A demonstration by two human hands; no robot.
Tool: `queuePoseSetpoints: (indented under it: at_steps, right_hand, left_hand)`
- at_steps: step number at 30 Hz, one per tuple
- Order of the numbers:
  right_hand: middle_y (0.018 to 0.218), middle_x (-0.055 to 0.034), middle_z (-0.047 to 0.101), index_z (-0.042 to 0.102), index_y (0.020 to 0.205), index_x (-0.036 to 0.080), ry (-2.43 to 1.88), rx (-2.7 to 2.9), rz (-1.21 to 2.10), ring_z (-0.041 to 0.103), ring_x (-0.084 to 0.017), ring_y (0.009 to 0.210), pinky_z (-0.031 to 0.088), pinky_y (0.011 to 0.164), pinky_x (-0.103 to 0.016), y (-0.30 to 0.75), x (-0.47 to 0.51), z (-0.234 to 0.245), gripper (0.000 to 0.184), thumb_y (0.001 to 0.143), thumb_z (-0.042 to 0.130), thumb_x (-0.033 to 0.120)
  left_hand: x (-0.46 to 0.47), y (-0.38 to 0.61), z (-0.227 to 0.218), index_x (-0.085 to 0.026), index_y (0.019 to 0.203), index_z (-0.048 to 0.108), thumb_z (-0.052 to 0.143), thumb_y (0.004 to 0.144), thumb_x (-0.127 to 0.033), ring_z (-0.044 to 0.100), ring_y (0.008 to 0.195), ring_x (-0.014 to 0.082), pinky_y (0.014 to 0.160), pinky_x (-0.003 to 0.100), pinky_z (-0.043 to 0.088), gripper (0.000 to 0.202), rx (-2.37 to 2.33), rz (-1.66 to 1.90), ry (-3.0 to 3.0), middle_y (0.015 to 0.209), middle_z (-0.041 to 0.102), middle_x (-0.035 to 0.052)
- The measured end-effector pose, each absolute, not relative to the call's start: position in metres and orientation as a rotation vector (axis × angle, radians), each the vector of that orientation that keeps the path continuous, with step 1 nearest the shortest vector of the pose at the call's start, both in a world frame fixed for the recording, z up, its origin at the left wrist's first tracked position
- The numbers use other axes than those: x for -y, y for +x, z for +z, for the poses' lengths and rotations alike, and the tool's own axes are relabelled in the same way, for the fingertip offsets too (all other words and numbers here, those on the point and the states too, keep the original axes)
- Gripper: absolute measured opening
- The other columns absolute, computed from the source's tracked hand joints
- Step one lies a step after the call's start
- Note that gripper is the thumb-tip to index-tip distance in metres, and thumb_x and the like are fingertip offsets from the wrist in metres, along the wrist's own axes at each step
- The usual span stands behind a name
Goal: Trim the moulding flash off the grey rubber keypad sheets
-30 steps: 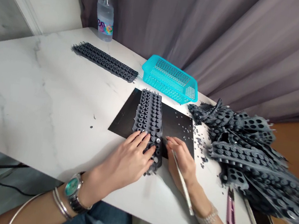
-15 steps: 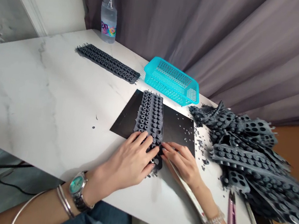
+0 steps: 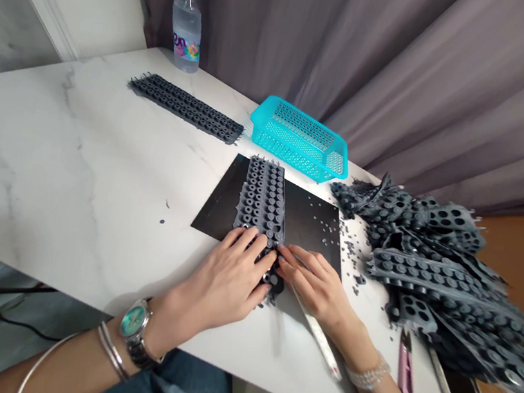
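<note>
- White marble bench [image 3: 54,148] beneath everything
- Left hand [image 3: 225,282] and right hand [image 3: 317,289] together, pressing a grey rubber strip [image 3: 262,200]
- Second strip [image 3: 185,108] lies beyond them; large heap [image 3: 430,279] remains rightward

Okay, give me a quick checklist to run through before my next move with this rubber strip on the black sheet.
Grey rubber strip lying on the black sheet: ok, near end partly covered by the hands.
Left hand flat on the strip: ok.
Right hand touching the strip's edge: ok.
Thin white stick gripped in the right hand: cannot tell, its upper end is hidden under the hand.
Sheet free of loose bits: not ok, small rubber bits lie scattered on it.
Pink cutter away from the hands: ok, it lies beside the rubber pile.
</note>
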State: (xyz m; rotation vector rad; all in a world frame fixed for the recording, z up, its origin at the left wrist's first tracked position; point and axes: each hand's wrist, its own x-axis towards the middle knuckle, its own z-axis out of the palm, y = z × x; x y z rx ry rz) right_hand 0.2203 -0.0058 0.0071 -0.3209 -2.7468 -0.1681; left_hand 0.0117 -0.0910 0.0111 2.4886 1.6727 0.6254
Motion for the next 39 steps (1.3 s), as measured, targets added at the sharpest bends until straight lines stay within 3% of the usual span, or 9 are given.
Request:
queuePoseSetpoints:
  at_steps: [7,13,19,28,35,39]
  right_hand:
    - [0.124,-0.0180,0.066,0.063,0.115,0.010,-0.171,2.819,-0.298,0.057,-0.027,0.122,0.055,0.084,-0.041,0.217,0.003,0.018,0.029,0.098,0.040,0.008]
    - [0.123,-0.0203,0.066,0.063,0.109,0.006,-0.158,2.857,-0.423,0.057,-0.030,0.121,0.057,0.085,-0.041,0.212,0.002,0.019,0.024,0.097,0.042,0.009]
    - [0.120,-0.0194,0.065,0.057,0.112,0.012,-0.328,2.734,-0.158,0.054,-0.028,0.121,0.058,0.088,-0.043,0.214,-0.004,0.004,0.020,0.096,0.045,0.009]
    - [0.117,-0.0091,0.065,0.056,0.108,0.023,-0.709,2.370,0.373,0.063,-0.018,0.110,0.057,0.091,-0.032,0.211,0.012,0.001,0.019,0.094,0.051,0.010]
    - [0.113,-0.0074,0.067,0.061,0.104,0.024,-0.839,2.238,0.333,0.067,-0.017,0.102,0.056,0.087,-0.029,0.221,0.005,0.016,0.014,0.093,0.057,0.015]
    - [0.110,-0.0068,0.068,0.061,0.104,0.023,-0.862,2.138,0.249,0.068,-0.016,0.097,0.055,0.083,-0.027,0.230,0.000,0.023,0.014,0.092,0.059,0.017]
  left_hand:
    - [0.092,0.011,0.012,-0.015,0.124,0.059,0.046,0.094,-0.035,0.045,0.124,0.0328,0.103,0.050,0.041,0.038,-1.662,0.618,2.458,0.125,0.055,0.0140]
    - [0.090,0.010,0.013,-0.015,0.117,0.063,0.048,0.094,-0.034,0.045,0.123,0.0327,0.102,0.051,0.041,0.033,-1.659,0.626,2.465,0.124,0.056,0.0145]
    - [0.090,0.009,0.011,-0.015,0.126,0.059,0.049,0.094,-0.035,0.045,0.124,0.0331,0.101,0.051,0.042,0.039,-1.673,0.618,2.500,0.124,0.056,0.0155]
    - [0.090,0.009,0.012,-0.017,0.132,0.055,0.048,0.094,-0.036,0.045,0.124,0.0322,0.102,0.049,0.042,0.043,-1.649,0.580,2.513,0.123,0.055,0.0147]
    - [0.089,0.013,0.012,-0.016,0.130,0.056,0.046,0.096,-0.034,0.047,0.121,0.0307,0.101,0.049,0.041,0.039,-1.673,0.576,2.553,0.119,0.058,0.0139]
    - [0.084,0.029,0.016,-0.017,0.125,0.058,0.043,0.098,-0.030,0.054,0.109,0.0295,0.090,0.047,0.046,0.034,-1.751,0.551,2.541,0.107,0.062,0.0121]
